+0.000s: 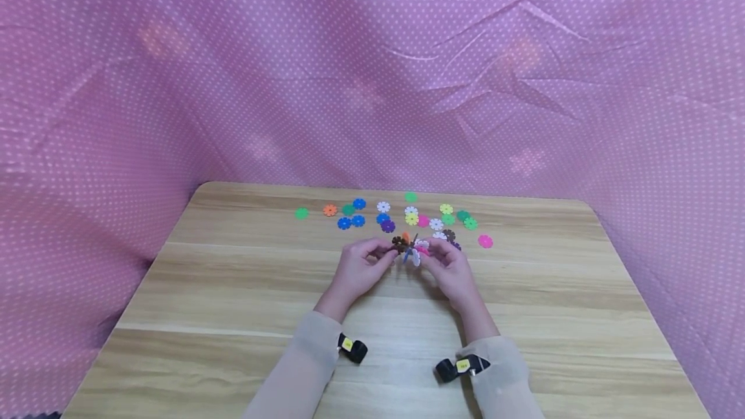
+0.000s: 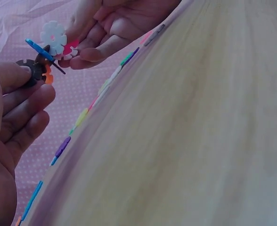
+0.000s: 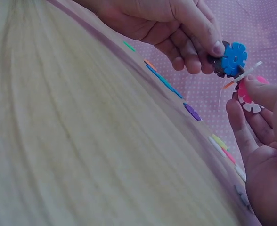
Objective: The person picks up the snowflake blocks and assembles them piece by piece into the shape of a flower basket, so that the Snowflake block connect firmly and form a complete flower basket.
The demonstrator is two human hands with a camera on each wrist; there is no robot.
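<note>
Both hands hold a small cluster of interlocking snowflake discs (image 1: 415, 253) above the table, near its middle. My left hand (image 1: 359, 269) pinches a dark brown disc (image 2: 32, 71) on the cluster's left side between thumb and fingers. On the right side, my right hand (image 1: 453, 270) pinches a pink disc (image 3: 244, 90), with a white one close beside it. Between the hands, a blue disc (image 3: 234, 59), an orange disc (image 2: 48, 74) and a white disc (image 2: 53, 37) stick out at different angles. Fingers hide part of the cluster.
Loose snowflake discs in several colours lie flat across the wooden table (image 1: 233, 290) beyond the hands, among them an orange one (image 1: 330, 210) on the left and a pink one (image 1: 485, 241) on the right. A pink dotted cloth (image 1: 372, 83) hangs behind and at the sides.
</note>
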